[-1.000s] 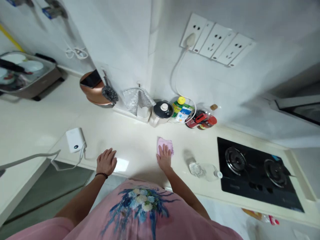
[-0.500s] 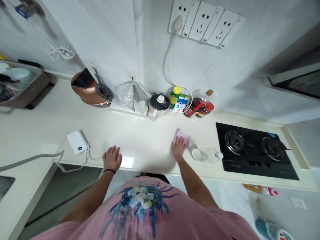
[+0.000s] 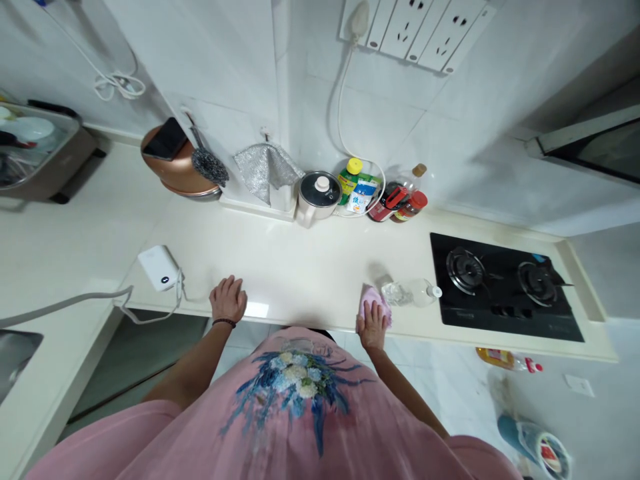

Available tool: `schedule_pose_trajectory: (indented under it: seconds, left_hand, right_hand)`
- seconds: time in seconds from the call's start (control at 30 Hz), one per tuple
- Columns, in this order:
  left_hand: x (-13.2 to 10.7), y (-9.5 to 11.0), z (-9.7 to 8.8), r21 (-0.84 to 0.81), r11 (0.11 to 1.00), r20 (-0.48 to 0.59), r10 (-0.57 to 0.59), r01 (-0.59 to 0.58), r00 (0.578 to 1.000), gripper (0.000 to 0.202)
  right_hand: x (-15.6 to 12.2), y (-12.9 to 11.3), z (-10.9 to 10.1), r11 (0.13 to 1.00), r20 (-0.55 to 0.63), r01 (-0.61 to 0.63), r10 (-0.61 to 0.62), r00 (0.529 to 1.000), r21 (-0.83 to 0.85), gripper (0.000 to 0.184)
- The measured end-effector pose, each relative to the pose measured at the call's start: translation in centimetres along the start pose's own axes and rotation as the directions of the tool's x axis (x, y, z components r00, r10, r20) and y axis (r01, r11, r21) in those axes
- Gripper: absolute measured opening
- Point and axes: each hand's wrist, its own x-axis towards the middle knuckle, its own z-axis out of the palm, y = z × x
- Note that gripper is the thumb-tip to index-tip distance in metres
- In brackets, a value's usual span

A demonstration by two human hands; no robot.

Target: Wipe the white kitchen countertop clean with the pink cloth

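My right hand (image 3: 373, 325) presses a pink cloth (image 3: 373, 298) onto the pale counter (image 3: 300, 267) close to its front edge. The cloth bunches up around and beyond the fingers. Just right of the cloth, a clear plastic bottle (image 3: 413, 293) with a white cap lies on its side, its cap pointing toward the stove. Away to the left, my left hand (image 3: 228, 300) rests palm down on the counter's front edge, fingers out and holding nothing. Left of that hand is a white box-shaped device (image 3: 160, 268) with a cable.
Along the wall stand a small lidded pot (image 3: 319, 195), a yellow-capped bottle (image 3: 349, 179), a white-and-blue packet (image 3: 363, 195) and a red-lidded jar (image 3: 411, 207). A black gas stove (image 3: 500, 287) is at right. A copper-coloured pan (image 3: 175, 170) leans at left, near a silver cloth (image 3: 267, 170).
My right hand and the pink cloth have moved toward the counter's front edge and slightly right, beside the bottle. My left hand stays in place on the counter. The view has shifted slightly.
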Motion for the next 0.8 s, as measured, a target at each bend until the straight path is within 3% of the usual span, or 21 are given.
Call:
schedule_pose_trajectory:
  seconds: [0.17, 0.37, 0.43, 0.53, 0.6, 0.63, 0.73, 0.77, 0.8]
  left_hand:
    - [0.0, 0.1, 0.0, 0.023, 1.0, 0.018, -0.014, 0.014, 1.0, 0.054]
    - [0.1, 0.2, -0.2, 0.032, 0.999, 0.023, -0.011, 0.01, 1.0, 0.054]
    - [0.1, 0.2, -0.2, 0.04, 0.999, 0.019, -0.01, 0.009, 1.0, 0.053]
    - [0.1, 0.2, -0.2, 0.049, 0.999, 0.02, -0.017, 0.016, 1.0, 0.053]
    - [0.2, 0.2, -0.2, 0.049, 0.999, 0.024, -0.023, 0.021, 0.999, 0.053]
    - [0.2, 0.3, -0.2, 0.048, 0.999, 0.027, -0.026, 0.025, 0.999, 0.053]
    - [0.2, 0.3, -0.2, 0.04, 0.999, 0.038, -0.037, 0.035, 0.999, 0.053]
    - [0.2, 0.3, -0.2, 0.035, 0.999, 0.039, -0.039, 0.037, 0.998, 0.054]
    - [0.2, 0.3, -0.3, 0.03, 0.999, 0.037, -0.038, 0.037, 0.999, 0.054]
  right_hand:
    - [1.7, -1.9, 0.1, 0.995, -0.015, -0.099, 0.099, 0.995, 0.013, 0.07]
    - [9.3, -6.1, -1.9, 0.991, 0.019, -0.126, 0.125, 0.992, 0.056, 0.069]
    - [11.3, -8.6, -2.4, 0.994, 0.043, -0.076, 0.072, 0.996, 0.082, 0.069]
    - [11.6, -14.3, -2.0, 0.982, 0.112, 0.148, -0.161, 0.98, 0.116, 0.065]
    - [10.0, -18.3, -1.2, 0.924, 0.157, 0.349, -0.372, 0.915, 0.158, 0.062]
    - [8.8, -20.1, -0.6, 0.866, 0.17, 0.464, -0.494, 0.853, 0.187, 0.062]
    - [5.7, -23.1, 0.5, 0.577, 0.15, 0.769, -0.816, 0.558, 0.274, 0.064]
    - [5.3, -23.2, 0.6, 0.507, 0.136, 0.812, -0.862, 0.489, 0.289, 0.064]
    - [5.3, -22.8, 0.5, 0.489, 0.128, 0.822, -0.872, 0.473, 0.291, 0.063]
